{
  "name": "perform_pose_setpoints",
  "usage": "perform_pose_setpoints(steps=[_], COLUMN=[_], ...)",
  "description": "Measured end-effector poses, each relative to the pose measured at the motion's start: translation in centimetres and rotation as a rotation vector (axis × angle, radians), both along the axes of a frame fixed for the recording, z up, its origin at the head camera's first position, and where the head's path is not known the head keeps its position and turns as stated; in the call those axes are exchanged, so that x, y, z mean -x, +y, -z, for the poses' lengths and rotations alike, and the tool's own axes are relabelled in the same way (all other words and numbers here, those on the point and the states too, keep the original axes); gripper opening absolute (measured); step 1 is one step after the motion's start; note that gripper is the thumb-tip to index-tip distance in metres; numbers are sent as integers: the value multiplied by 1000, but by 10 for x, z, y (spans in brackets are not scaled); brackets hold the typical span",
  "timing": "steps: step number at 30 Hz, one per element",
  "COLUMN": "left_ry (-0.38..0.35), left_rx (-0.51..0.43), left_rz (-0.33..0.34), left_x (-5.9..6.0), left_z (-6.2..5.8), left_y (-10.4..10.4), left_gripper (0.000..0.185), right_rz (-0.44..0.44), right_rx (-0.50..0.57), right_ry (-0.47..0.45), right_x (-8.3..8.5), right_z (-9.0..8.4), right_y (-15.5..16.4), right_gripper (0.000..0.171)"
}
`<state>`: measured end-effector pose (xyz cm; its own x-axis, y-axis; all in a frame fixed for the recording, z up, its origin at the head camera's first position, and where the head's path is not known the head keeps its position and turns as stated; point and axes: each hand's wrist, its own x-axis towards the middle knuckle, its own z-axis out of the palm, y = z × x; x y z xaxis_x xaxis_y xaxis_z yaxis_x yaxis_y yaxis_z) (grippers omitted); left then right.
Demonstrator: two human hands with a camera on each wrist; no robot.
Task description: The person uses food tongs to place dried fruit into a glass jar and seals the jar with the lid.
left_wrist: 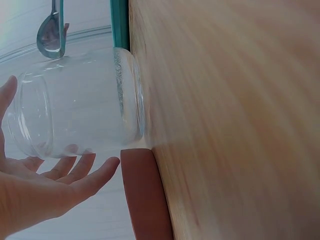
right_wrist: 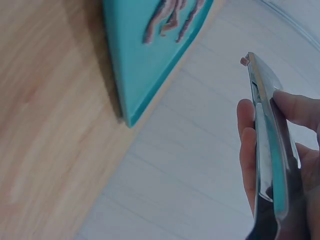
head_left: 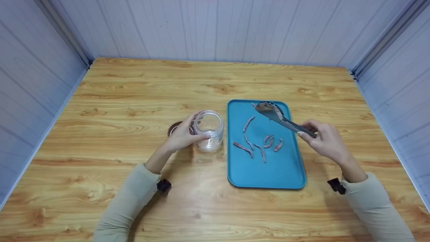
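A clear, wide-mouthed jar [head_left: 211, 143] stands upright on the table, its contents not visible. My left hand [head_left: 184, 136] holds it near the rim, thumb on the near side and fingers round the far left; in the left wrist view the jar [left_wrist: 82, 102] lies between thumb and fingers. In my right hand [head_left: 324, 139] I grip metal serving tongs [head_left: 273, 114], their spoon-shaped ends nearly together over the tray's far part. A bit of a reddish-brown, powdery strip [right_wrist: 244, 61] pokes out at their tip. Several similar strips [head_left: 242, 149] lie on the blue tray [head_left: 265, 176].
A round brown lid [head_left: 172, 128] lies on the wood-grain table [head_left: 134, 94], left of the jar and partly behind my left hand; its side [left_wrist: 147, 195] shows in the left wrist view. The tray's raised rim is just right of the jar. Pale panel walls [head_left: 215, 30] enclose the table.
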<state>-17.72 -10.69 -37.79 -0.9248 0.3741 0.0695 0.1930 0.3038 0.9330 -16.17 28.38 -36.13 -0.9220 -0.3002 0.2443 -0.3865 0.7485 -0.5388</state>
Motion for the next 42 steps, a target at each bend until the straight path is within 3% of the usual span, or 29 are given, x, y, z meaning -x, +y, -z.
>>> perform_pose_setpoints(steps=[3, 10, 14, 22, 29, 34, 41, 42], left_ry=[2, 18, 17, 4, -4, -2, 18, 14], left_rx=[-13, -12, -33, 3, -16, -33, 6, 11], left_rz=[2, -4, 2, 6, 21, 26, 7, 5], left_x=[1, 15, 17, 15, 2, 2, 17, 17], left_z=[1, 27, 31, 24, -1, 0, 29, 28], left_y=[0, -4, -5, -4, 0, -1, -6, -6], left_gripper=[74, 78, 79, 80, 74, 73, 79, 79], right_rz=[-15, -70, -108, -211, -257, -283, -313, -316], right_rx=[3, 11, 11, 29, 33, 55, 59, 59], right_ry=[-10, 0, 5, 1, -8, -8, 6, 3], right_x=[1, 3, 3, 6, 8, 9, 13, 13], right_z=[-5, -13, -16, -26, -30, -29, -23, -23], right_y=[-8, -27, -38, -59, -75, -85, -95, -96], right_gripper=[19, 22, 22, 17, 16, 16, 14, 14])
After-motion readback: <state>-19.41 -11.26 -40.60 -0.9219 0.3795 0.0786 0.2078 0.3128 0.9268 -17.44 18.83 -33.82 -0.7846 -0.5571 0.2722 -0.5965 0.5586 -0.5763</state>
